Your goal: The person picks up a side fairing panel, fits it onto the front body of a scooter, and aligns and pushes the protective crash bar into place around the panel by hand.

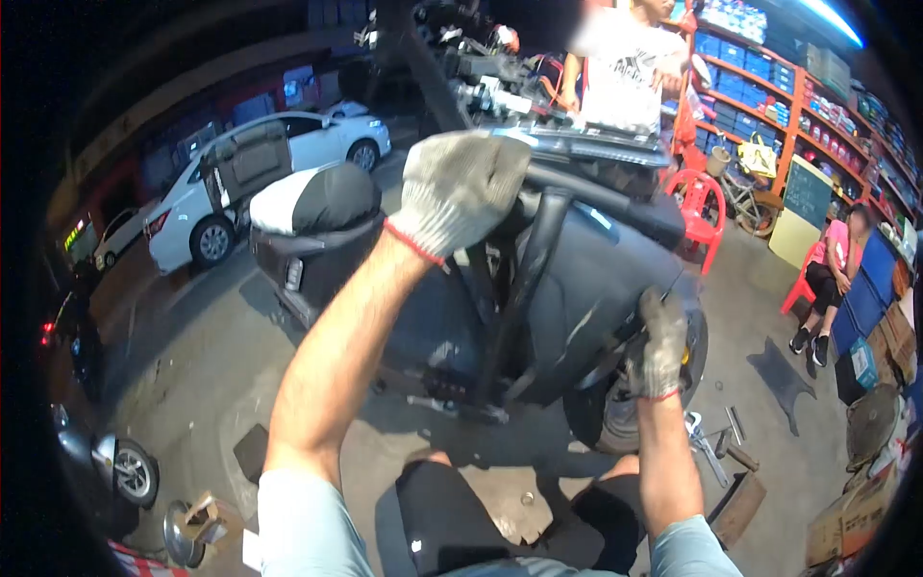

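A dark scooter (413,317), partly stripped, stands right in front of me. My left hand (463,183), in a pale knit work glove, is closed at the end of a black bar (606,197) near the scooter's top. My right hand (661,348), gloved too, is curled against the lower right edge of a large dark grey panel (601,288). A thin dark shape rises by its fingers; what they grip is hidden. The seat (322,200), black and white, lies to the left.
Loose tools (710,450) and an open cardboard box (738,510) lie on the floor at right. A person in a white shirt (625,72) stands behind the scooter. Another sits at right, past a red chair (694,213). A white car (279,154) is parked at left.
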Demonstrator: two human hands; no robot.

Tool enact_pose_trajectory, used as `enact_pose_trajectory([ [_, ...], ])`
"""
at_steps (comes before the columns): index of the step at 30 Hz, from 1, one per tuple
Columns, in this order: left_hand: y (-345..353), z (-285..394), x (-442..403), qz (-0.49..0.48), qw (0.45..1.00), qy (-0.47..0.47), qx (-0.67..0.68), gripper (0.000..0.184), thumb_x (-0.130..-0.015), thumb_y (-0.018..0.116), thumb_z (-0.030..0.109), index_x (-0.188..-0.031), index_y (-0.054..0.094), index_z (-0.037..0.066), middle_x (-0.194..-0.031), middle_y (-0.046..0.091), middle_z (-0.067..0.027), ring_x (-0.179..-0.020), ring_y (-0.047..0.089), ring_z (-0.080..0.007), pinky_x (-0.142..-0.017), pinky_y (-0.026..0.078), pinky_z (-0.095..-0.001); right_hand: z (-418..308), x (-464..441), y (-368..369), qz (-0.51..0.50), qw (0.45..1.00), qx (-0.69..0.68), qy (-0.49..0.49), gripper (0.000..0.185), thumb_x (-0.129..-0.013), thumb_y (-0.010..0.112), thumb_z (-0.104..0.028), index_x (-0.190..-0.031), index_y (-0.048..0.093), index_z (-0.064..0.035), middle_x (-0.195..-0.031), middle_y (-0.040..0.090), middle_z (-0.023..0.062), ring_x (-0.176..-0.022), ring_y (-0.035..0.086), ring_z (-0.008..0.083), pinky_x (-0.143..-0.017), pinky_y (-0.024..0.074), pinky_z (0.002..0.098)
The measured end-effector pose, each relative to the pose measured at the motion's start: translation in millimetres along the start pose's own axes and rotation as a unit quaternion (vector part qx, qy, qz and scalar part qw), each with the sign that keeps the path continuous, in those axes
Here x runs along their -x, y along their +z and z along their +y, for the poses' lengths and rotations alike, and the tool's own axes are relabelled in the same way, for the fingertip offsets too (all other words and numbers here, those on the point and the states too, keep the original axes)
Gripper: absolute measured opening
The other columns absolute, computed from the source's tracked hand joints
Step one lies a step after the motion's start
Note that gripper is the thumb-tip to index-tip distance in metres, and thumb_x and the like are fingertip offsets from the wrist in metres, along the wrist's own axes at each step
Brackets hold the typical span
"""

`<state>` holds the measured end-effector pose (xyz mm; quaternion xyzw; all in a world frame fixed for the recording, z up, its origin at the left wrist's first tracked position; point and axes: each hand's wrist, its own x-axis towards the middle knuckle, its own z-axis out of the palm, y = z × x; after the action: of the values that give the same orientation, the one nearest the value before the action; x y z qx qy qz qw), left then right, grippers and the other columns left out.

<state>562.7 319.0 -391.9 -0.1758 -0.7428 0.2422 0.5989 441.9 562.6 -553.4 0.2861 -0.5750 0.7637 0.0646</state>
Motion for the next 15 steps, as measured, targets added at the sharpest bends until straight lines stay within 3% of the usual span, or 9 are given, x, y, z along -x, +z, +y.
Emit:
enact_pose_trajectory([
  [4, 4, -1, 4, -0.003, 0.999, 0.008, -0.035, 0.018, -0.073, 0.059, 0.008, -0.092, 0.061, 0.007, -0.069, 0.058, -0.0079, -0.059, 0.060, -0.0254, -0.049, 0.048, -0.0354, -12, -2, 5, -0.005, 0.999, 0.030, -0.031, 0.041, -0.090, 0.064, -0.033, -0.112, 0.055, 0.0001, -0.099, 0.060, 0.0050, -0.087, 0.054, 0.0151, -0.078, 0.0460, 0.0315],
  [5, 2, -1, 4, -0.015, 0.999, 0.016, -0.045, 0.019, -0.073, 0.060, 0.008, -0.092, 0.061, 0.008, -0.069, 0.058, -0.0073, -0.059, 0.061, -0.0245, -0.049, 0.048, -0.0347, -23, 4, 10, -0.002, 0.998, -0.059, 0.032, 0.038, -0.088, 0.068, -0.029, -0.113, 0.056, -0.0027, -0.099, 0.060, 0.0031, -0.086, 0.055, 0.0120, -0.075, 0.0466, 0.0286],
  [6, 4, -1, 5, -0.007, 0.998, 0.016, -0.061, 0.021, -0.073, 0.060, 0.007, -0.094, 0.061, 0.008, -0.069, 0.059, -0.0070, -0.059, 0.061, -0.0240, -0.049, 0.048, -0.0343, -20, 3, 10, -0.004, 0.998, -0.055, 0.040, 0.038, -0.088, 0.068, -0.029, -0.113, 0.056, -0.0027, -0.099, 0.060, 0.0031, -0.086, 0.055, 0.0120, -0.075, 0.0466, 0.0286],
  [8, 3, 0, 6, -0.036, 0.997, 0.002, -0.075, 0.024, -0.073, 0.061, 0.007, -0.097, 0.061, 0.008, -0.071, 0.060, -0.0070, -0.061, 0.062, -0.0240, -0.049, 0.049, -0.0344, -12, -1, 13, 0.004, 0.991, -0.131, 0.001, 0.036, -0.087, 0.070, -0.024, -0.114, 0.056, -0.0047, -0.096, 0.059, 0.0015, -0.085, 0.055, 0.0097, -0.072, 0.0467, 0.0266],
  [10, 2, 0, 8, -0.057, 0.995, -0.006, -0.077, 0.027, -0.074, 0.061, 0.008, -0.100, 0.062, 0.008, -0.073, 0.062, -0.0073, -0.062, 0.063, -0.0238, -0.050, 0.050, -0.0348, -6, 0, 12, 0.006, 0.993, -0.119, 0.000, 0.036, -0.087, 0.069, -0.022, -0.115, 0.054, -0.0041, -0.096, 0.058, 0.0020, -0.086, 0.055, 0.0112, -0.073, 0.0471, 0.0275],
  [12, 4, -2, 7, -0.026, 0.997, 0.013, -0.072, 0.029, -0.074, 0.061, 0.008, -0.103, 0.062, 0.009, -0.077, 0.063, -0.0074, -0.064, 0.064, -0.0238, -0.053, 0.051, -0.0358, -18, 2, 20, -0.009, 0.985, -0.174, -0.010, 0.039, -0.087, 0.069, -0.024, -0.116, 0.053, -0.0029, -0.099, 0.058, 0.0038, -0.088, 0.054, 0.0130, -0.076, 0.0469, 0.0287],
  [15, -1, 1, 5, -0.060, 0.995, -0.006, -0.082, 0.032, -0.072, 0.063, 0.009, -0.104, 0.062, 0.009, -0.084, 0.065, -0.0071, -0.070, 0.064, -0.0244, -0.059, 0.052, -0.0362, -12, -4, 14, 0.007, 0.996, -0.075, -0.043, 0.042, -0.088, 0.068, -0.027, -0.117, 0.052, -0.0018, -0.102, 0.058, 0.0054, -0.089, 0.053, 0.0147, -0.080, 0.0463, 0.0303],
])
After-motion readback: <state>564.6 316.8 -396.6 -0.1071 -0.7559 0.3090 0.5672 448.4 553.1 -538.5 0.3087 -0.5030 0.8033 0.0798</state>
